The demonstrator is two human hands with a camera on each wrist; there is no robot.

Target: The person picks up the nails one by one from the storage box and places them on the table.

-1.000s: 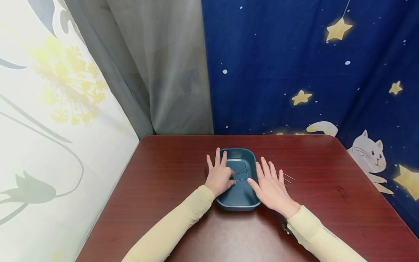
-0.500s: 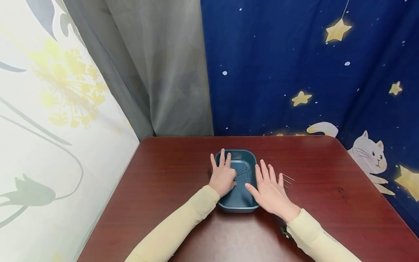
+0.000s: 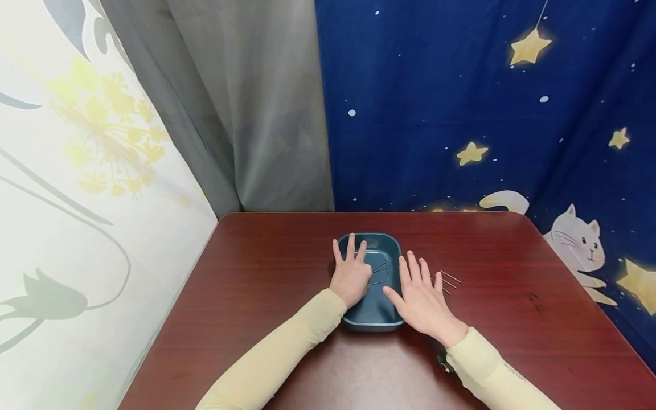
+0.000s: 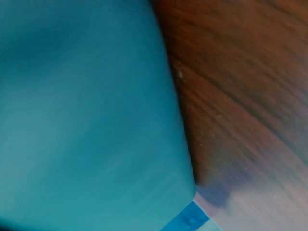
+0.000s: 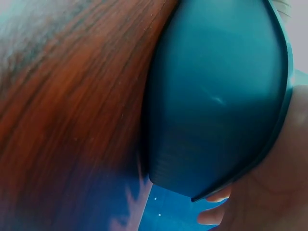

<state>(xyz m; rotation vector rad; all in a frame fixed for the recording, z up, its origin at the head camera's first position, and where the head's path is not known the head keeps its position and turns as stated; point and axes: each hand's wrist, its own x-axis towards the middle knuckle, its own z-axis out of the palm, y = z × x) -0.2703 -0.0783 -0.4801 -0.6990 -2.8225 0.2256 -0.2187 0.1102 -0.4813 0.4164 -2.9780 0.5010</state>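
A dark teal rectangular tray (image 3: pixel 376 313) stands on the table, with several thin, dark nail-like rods (image 3: pixel 378 282) lying on its floor. My left hand (image 3: pixel 351 280) reaches over the tray's left rim. Three of its fingers are spread straight, while the index finger bends down near the end of one rod; the thumb is hidden, and I cannot tell whether that rod is pinched. My right hand (image 3: pixel 424 299) lies along the right rim, its fingers extended and thumb over the inside. Both wrist views show mostly the tray's outer wall (image 4: pixel 96 120).
More thin rods (image 3: pixel 450 279) lie on the reddish-brown wooden table (image 3: pixel 266 267), just right of my right hand. Behind the table hang a grey curtain (image 3: pixel 277 114) and a blue star-patterned curtain (image 3: pixel 410 114). A pale patterned panel (image 3: pixel 102 228) borders the left side.
My left hand has shifted slightly right, further over the tray, and its thumb has gone out of sight. The right hand stays almost in place at the rim.
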